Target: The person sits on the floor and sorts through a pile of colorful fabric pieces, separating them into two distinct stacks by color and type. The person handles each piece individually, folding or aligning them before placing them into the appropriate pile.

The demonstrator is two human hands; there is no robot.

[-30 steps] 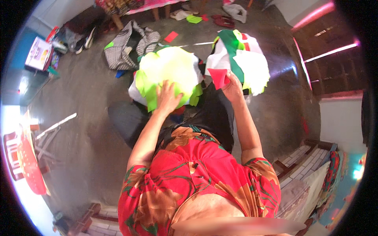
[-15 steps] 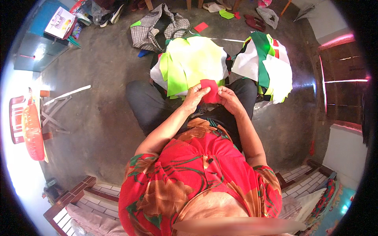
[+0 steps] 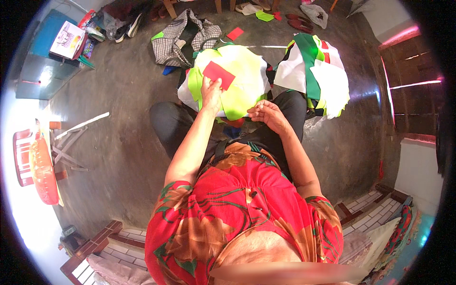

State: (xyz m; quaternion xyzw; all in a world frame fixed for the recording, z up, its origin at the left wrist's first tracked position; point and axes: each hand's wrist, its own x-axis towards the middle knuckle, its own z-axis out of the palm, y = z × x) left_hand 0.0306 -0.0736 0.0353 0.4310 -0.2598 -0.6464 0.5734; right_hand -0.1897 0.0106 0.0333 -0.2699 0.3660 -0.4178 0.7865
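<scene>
A small red rectangular piece of cloth (image 3: 220,74) is gripped at its lower edge by my left hand (image 3: 211,96), fingers closed. It is held over a heap of cloth pieces, with a large bright yellow-green piece (image 3: 244,71) on top and white pieces (image 3: 191,98) showing at the side. The heap sits in front of my crossed legs. At its near right edge is my right hand (image 3: 269,115), its fingertips drawn together in a pinch; whether anything small is between them is hidden.
To the right stands a second heap of white, green and yellow cloth pieces (image 3: 290,71). A checked cloth (image 3: 166,45) and a red scrap (image 3: 235,33) lie on the floor beyond. Shoes (image 3: 299,23) are farther back; a blue cabinet (image 3: 45,78) is at far left.
The red cloth piece, between both hands before, has moved forward and left in my left hand. My right hand has let go of it and stays near the heap's edge.
</scene>
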